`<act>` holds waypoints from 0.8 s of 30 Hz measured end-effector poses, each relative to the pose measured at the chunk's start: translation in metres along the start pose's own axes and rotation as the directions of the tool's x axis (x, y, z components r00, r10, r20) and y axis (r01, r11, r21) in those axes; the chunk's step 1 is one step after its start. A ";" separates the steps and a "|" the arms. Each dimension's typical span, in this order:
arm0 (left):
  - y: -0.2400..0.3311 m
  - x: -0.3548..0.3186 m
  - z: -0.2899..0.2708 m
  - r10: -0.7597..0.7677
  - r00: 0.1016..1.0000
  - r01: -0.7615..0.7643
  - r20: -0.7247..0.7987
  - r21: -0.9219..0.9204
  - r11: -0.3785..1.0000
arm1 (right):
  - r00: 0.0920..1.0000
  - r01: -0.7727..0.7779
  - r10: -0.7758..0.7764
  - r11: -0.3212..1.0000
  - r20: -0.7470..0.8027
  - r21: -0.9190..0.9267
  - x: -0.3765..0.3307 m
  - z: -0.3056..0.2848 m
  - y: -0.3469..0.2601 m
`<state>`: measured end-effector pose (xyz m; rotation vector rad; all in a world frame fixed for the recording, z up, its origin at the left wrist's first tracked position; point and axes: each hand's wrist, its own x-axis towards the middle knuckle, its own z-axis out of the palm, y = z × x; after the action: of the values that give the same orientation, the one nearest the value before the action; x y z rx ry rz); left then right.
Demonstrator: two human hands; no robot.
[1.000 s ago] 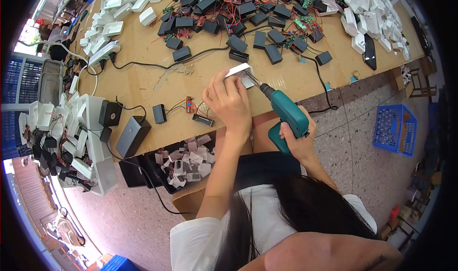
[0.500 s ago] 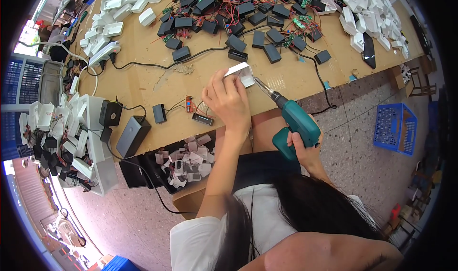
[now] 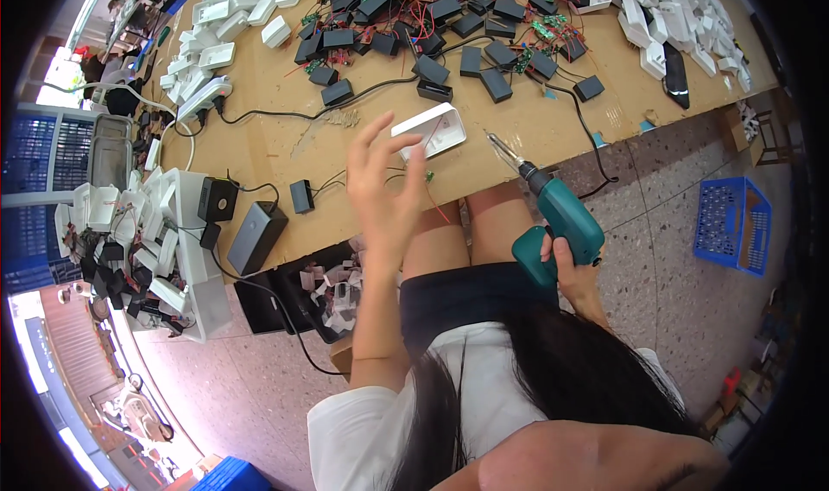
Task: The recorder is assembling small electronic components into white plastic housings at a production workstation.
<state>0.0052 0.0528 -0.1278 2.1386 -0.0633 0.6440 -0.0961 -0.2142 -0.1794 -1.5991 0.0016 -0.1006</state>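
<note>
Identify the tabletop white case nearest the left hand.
The white case beside the left hand, near the front edge of the table; the other white cases there lie farther back, mostly heaped.

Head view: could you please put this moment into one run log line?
left hand: open, nearest white plastic case, contact unclear | right hand: gripping green soldering gun

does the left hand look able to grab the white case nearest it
Likely yes: the left hand is open and close to the white case, with nothing visible blocking it. The green tool in the right hand is off to the right, not touching the case.
</note>
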 end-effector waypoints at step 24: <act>0.038 -0.025 0.033 0.161 0.942 -0.187 0.293 0.064 0.980 | 1.000 0.029 -0.029 1.000 -0.008 0.003 0.000 -0.033 -0.030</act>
<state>-0.0125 -0.0007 -0.1273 2.3195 -0.3929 0.4376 -0.1001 -0.2463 -0.1488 -1.5958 -0.0152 -0.1294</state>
